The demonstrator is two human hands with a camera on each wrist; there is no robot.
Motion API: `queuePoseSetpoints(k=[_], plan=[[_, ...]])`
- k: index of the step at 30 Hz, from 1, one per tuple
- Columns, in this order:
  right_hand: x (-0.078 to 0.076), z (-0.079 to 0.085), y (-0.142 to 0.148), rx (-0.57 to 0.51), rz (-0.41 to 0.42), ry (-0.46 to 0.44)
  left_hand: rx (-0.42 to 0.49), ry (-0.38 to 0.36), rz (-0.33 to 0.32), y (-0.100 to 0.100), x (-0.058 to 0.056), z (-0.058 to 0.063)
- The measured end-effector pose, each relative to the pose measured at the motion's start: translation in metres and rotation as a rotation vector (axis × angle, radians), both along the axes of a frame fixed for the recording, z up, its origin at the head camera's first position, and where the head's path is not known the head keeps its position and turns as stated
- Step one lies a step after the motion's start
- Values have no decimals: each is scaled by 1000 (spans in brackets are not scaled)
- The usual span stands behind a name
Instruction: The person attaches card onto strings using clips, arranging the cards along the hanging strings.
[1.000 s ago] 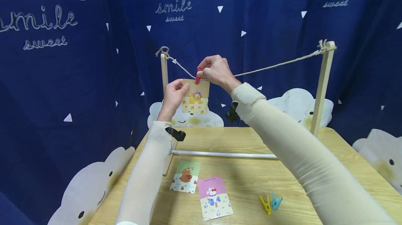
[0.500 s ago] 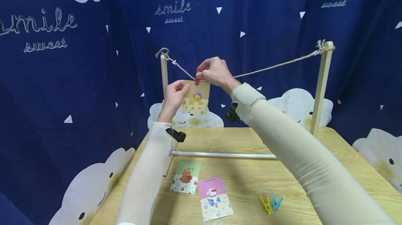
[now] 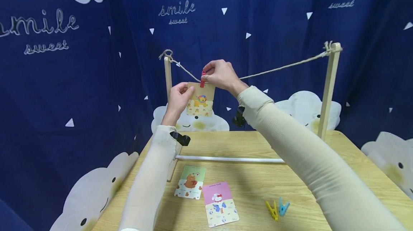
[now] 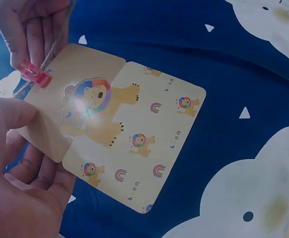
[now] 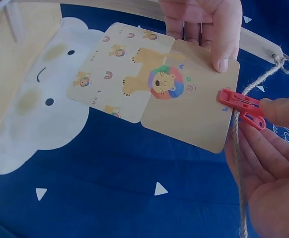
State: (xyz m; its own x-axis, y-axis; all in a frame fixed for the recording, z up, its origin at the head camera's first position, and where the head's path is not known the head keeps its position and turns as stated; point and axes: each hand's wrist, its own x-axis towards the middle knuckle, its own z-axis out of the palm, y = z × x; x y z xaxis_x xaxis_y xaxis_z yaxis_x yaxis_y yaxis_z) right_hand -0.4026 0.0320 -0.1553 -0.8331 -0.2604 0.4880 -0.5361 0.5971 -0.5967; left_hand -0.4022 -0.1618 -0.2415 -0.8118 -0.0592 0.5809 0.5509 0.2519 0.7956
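A lion card (image 3: 200, 99), tan above and cream below, hangs upright at the twine (image 3: 277, 69). My left hand (image 3: 179, 98) pinches its upper left edge, thumb on the front and fingers behind. With thumb and fingertips, my right hand (image 3: 222, 75) holds a red clothespin (image 3: 202, 79) at the card's top edge. The right wrist view shows the red clothespin (image 5: 241, 105) lying over both the card (image 5: 199, 94) and the twine (image 5: 238, 163). In the left wrist view, the clothespin (image 4: 34, 74) sits across the card's top edge.
On the wooden table (image 3: 251, 184) lie a green bear card (image 3: 191, 182), a pink rabbit card (image 3: 221, 204), a yellow clothespin (image 3: 272, 210) and a blue clothespin (image 3: 284, 207). Two wooden posts (image 3: 329, 91) carry the twine. A white rod (image 3: 229, 159) runs low between them.
Both hands keep their grips on the card and the red clothespin. They sit slightly lower in the head view, and the whole view has shifted a little too.
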Motion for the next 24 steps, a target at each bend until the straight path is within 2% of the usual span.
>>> queuePoseSetpoints(k=[5, 14, 19, 24], plan=[[1, 0, 1, 14, -7, 0, 2, 21, 11, 0, -1, 0], [6, 1, 11, -31, -25, 26, 2, 27, 33, 0, 4, 0], [13, 1, 21, -64, -42, 55, -41, 43, 56, 1, 6, 0], [24, 2, 32, -73, -34, 86, -61, 81, 109, 0, 11, 2]])
